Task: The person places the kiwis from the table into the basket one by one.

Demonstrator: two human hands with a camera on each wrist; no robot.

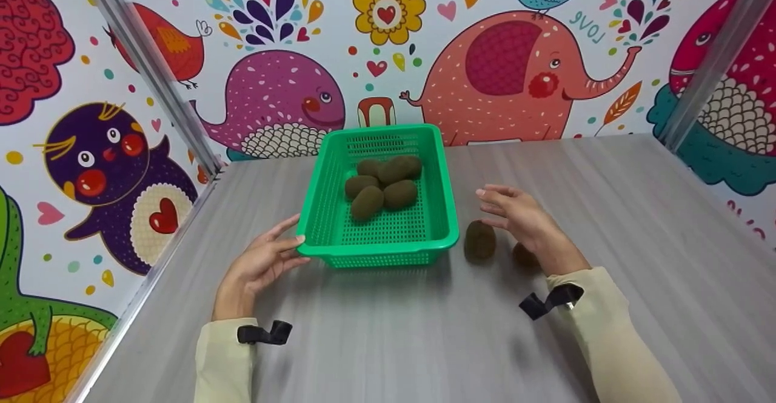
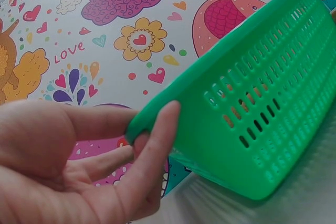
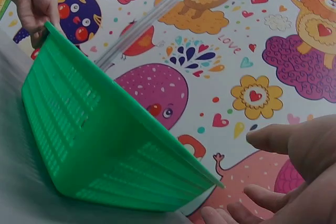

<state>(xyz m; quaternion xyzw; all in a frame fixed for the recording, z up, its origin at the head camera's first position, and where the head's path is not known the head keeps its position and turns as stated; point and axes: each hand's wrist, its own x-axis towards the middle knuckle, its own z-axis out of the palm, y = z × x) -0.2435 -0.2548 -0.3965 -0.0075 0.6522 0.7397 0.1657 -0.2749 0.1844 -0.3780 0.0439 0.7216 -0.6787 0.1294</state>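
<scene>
A green plastic basket point(image 1: 376, 249) with slotted walls stands on the table, and several brown kiwifruit point(image 1: 367, 203) lie together inside it. At its near left corner my left hand point(image 1: 264, 263) holds the rim; in the left wrist view, thumb and fingers pinch the basket's edge point(image 2: 157, 106). My right hand point(image 1: 527, 218) is to the right of the basket, apart from it, its fingers loosely bent and holding nothing. Below that hand, one kiwifruit point(image 1: 480, 242) lies beside the basket. Another kiwifruit point(image 1: 525, 256) is partly hidden by the right hand and wrist.
The grey wood-grain table point(image 1: 376, 336) runs back to a wall panel point(image 1: 388, 76) printed with cartoon animals. Metal posts point(image 1: 151, 76) stand at the left and right corners. Each sleeve cuff carries a black strap mount point(image 1: 265, 333).
</scene>
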